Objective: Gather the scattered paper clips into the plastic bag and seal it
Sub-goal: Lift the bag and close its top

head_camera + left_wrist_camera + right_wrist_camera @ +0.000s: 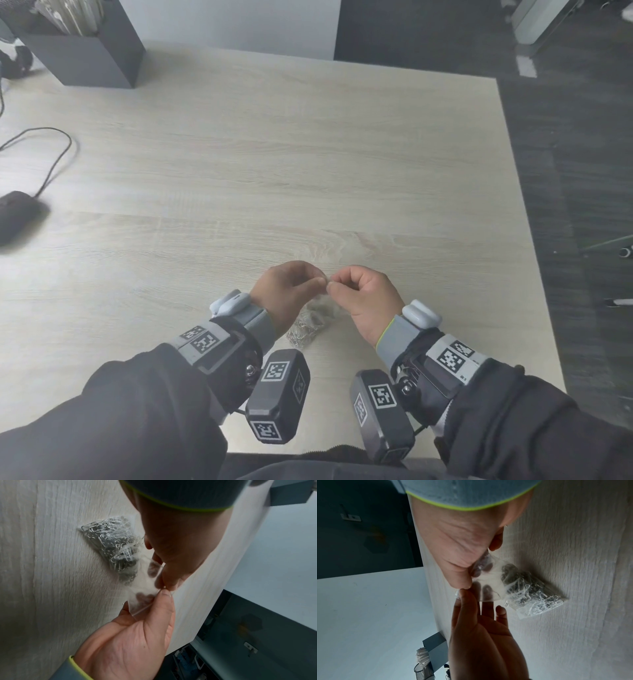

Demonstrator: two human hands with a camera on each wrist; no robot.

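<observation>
A small clear plastic bag hangs between my two hands, its lower end resting on the table. A heap of silver paper clips fills its bottom, and shows too as paper clips and paper clips in the wrist views. My left hand pinches the bag's top edge between thumb and fingers. My right hand pinches the same edge right beside it, thumb tips nearly touching. In the right wrist view one clip lies at the bag's edge; I cannot tell if it is inside.
The light wooden table stretches ahead of my hands. A black mouse with its cable lies at the far left. A dark desk organiser stands at the back left. The table's right edge drops to dark floor.
</observation>
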